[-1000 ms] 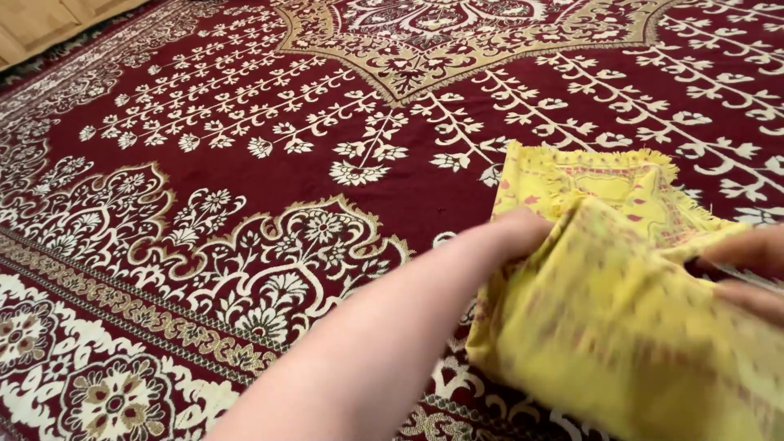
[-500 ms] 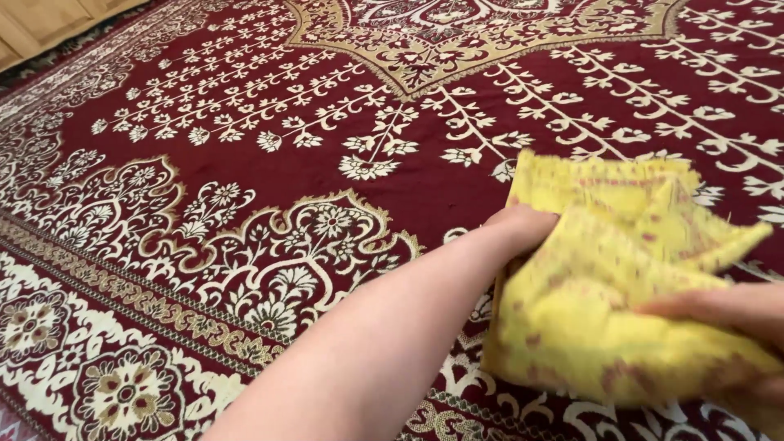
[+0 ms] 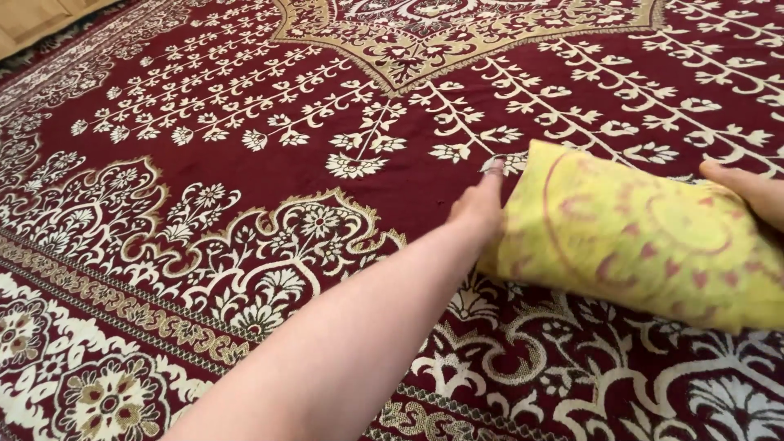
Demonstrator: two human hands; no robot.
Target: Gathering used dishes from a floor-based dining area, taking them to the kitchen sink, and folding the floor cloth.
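Note:
A yellow cloth [image 3: 645, 237] with a pink pattern lies folded over on the dark red carpet [image 3: 245, 163] at the right. My left hand [image 3: 480, 206] grips the cloth's left end, with the forearm stretching up from the bottom of the view. My right hand [image 3: 747, 194] holds the cloth's far right edge; only its fingers show at the frame's edge. The cloth's underside is turned up and it looks blurred from motion.
The carpet, dark red with white and gold flower patterns, covers nearly the whole view. A strip of light wooden floor or furniture [image 3: 33, 18] shows at the top left corner.
The cloth has been folded over away from me, hiding its fringed far edge. My right hand has moved from the near side of the cloth to its far right edge.

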